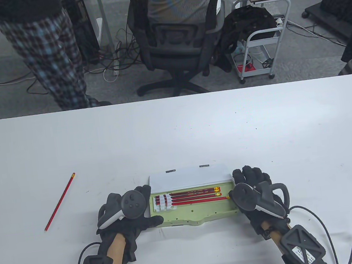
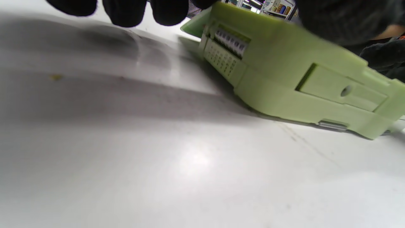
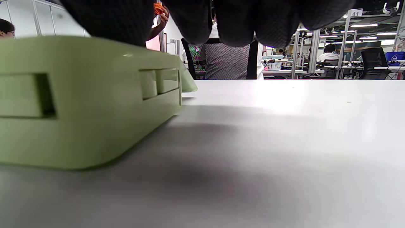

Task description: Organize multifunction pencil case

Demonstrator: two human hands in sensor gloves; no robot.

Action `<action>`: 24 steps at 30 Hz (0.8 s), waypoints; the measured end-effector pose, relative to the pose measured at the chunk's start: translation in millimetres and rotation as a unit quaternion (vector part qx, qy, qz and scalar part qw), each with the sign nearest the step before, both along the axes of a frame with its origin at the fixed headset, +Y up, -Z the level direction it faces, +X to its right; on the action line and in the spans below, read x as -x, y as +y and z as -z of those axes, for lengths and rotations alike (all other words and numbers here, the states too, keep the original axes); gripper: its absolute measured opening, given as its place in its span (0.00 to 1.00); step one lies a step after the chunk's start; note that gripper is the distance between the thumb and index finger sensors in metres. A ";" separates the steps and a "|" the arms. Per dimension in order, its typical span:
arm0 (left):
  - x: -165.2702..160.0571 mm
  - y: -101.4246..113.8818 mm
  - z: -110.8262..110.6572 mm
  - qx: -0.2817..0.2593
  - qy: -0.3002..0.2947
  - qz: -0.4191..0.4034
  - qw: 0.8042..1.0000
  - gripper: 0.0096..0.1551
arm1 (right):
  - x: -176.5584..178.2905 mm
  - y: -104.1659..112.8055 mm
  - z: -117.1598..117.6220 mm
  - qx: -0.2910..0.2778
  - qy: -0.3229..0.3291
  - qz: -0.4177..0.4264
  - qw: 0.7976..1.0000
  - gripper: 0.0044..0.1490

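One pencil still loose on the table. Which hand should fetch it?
Left. The loose pencil lies left of the pencil case, on the left hand's side. The right hand sits at the case's far end and would have to cross over.

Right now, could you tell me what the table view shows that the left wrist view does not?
Only the table view shows the case's open lid, the red pencils inside, the loose pencil on the table and the right hand. Only the left wrist view shows the case's end wall with its small grid of holes. Both show the green case and the left hand at its end.
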State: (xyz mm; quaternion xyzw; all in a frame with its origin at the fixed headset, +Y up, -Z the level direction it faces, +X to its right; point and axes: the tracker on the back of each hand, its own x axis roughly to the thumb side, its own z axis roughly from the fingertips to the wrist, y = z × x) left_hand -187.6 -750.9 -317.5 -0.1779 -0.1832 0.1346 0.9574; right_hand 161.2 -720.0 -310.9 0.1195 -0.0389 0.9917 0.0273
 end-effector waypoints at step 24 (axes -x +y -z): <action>-2.2 0.3 0.4 0.000 -0.001 0.001 1.000 0.67 | 29.2 -5.6 -3.8 -0.026 0.025 -0.020 0.999 0.45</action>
